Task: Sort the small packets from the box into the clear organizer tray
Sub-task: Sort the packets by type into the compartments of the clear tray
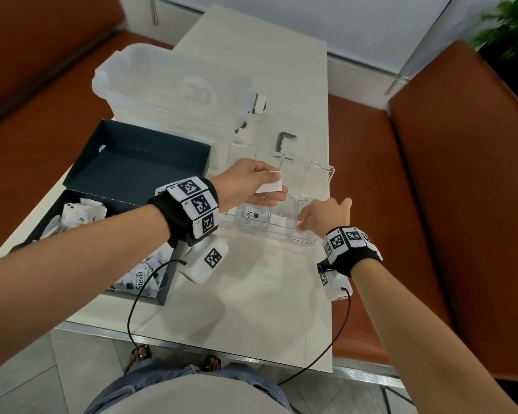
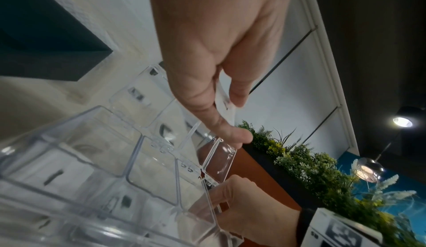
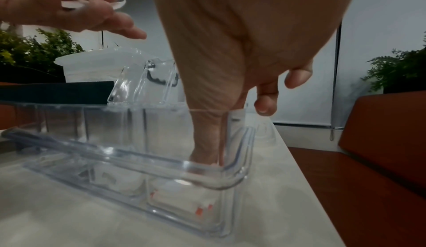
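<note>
place: cafe/restaurant booth seating
seats: brown padded benches [image 1: 461,180] flank a pale table [image 1: 281,85]
decor: planter greenery [image 2: 306,165], pendant lamps [image 2: 368,169]
floor: tile

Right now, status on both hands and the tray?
Left hand pinches white paper packet over clear plastic organizer tray. Right hand fingers inside tray's near-right compartment. Nothing blocking.

The right hand [image 3: 230,65] reaches 1 finger down into the corner compartment of the clear organizer tray [image 3: 175,170], above a red-marked packet [image 3: 184,203]. At 10 o'clock, the left hand [image 3: 69,8] pinches a white packet [image 3: 119,3].
</note>
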Motion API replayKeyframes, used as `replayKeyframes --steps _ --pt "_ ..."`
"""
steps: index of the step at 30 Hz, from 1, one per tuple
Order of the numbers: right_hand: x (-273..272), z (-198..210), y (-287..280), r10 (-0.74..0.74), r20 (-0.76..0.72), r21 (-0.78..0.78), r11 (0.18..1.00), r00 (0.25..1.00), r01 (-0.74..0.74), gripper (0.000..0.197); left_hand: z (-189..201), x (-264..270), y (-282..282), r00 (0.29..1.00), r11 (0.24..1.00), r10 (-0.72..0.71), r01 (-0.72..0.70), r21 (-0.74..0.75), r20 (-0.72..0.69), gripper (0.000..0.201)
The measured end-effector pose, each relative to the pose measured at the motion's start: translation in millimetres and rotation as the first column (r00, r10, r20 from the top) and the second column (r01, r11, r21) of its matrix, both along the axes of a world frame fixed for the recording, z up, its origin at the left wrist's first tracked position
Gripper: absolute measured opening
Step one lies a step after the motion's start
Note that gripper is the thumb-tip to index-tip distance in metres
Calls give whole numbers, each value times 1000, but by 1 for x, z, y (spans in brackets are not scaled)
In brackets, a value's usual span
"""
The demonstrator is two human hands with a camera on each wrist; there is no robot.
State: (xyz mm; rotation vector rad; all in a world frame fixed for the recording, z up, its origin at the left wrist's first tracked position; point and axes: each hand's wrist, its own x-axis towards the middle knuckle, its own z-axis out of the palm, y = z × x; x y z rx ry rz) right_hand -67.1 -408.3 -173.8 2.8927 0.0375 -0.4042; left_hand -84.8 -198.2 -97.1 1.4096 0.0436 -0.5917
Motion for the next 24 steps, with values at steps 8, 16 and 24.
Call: replayKeyframes --steps 8,16,24 --pt "-12 41 5 -38 233 355 933 972 -49 19 4 4 4 993 995 39 -49 -82 -114 36" --pt "-25 89 59 -208 177 929 359 962 -93 5 -2 6 11 992 992 122 -121 -22 46 31" --pt "-13 85 65 -285 103 965 261 953 -26 11 -11 2 37 979 973 133 -159 167 154 13"
